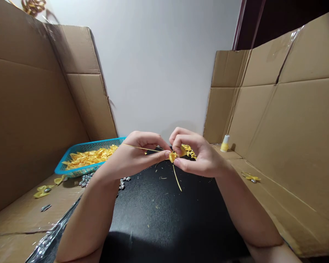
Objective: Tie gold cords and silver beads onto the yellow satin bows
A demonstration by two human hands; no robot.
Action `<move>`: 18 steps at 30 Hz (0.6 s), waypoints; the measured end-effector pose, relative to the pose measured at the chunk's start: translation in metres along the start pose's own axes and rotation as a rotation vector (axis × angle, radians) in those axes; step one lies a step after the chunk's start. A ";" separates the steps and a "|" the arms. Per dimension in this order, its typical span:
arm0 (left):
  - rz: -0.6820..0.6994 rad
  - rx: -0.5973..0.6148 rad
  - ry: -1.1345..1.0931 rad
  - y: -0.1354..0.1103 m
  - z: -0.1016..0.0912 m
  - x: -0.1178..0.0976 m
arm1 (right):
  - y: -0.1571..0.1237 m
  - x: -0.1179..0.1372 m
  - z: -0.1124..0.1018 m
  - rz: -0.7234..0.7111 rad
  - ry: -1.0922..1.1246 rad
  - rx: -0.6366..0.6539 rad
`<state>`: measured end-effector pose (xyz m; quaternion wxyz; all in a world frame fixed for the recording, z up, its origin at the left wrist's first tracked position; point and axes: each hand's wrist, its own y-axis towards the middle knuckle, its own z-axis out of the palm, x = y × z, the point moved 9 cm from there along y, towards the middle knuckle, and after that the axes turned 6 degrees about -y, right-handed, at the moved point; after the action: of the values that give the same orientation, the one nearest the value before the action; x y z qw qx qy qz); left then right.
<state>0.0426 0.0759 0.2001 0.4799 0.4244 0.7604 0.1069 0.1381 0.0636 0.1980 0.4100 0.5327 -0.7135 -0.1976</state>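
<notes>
Bow (172, 157) pinched in L fingers (161, 157) & R fingers (182, 164), long axis approx. L-R, cord end (177, 178) down-right

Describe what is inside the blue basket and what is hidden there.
Shiny yellow pieces lie heaped inside the blue basket. What lies beneath them, and the right end behind the left hand, cannot be seen.

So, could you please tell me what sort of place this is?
It looks like a makeshift craft corner, judging by the cardboard walls, the black table and the blue basket of yellow ribbon pieces.
</notes>
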 end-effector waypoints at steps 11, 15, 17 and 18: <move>0.207 -0.158 0.155 0.002 -0.009 -0.011 | -0.004 0.019 -0.013 -0.131 -0.431 -0.227; 0.257 -0.171 0.234 0.002 -0.009 -0.013 | -0.007 0.020 -0.014 -0.196 -0.547 -0.271; 0.293 -0.173 0.251 0.001 -0.008 -0.016 | -0.009 0.023 -0.014 -0.255 -0.620 -0.323; 0.314 -0.179 0.256 0.001 -0.008 -0.018 | -0.011 0.025 -0.014 -0.289 -0.659 -0.350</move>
<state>0.0400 0.0654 0.2164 0.3926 0.4762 0.7273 0.3003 0.1537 0.0393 0.2077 0.2118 0.4577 -0.6800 -0.5323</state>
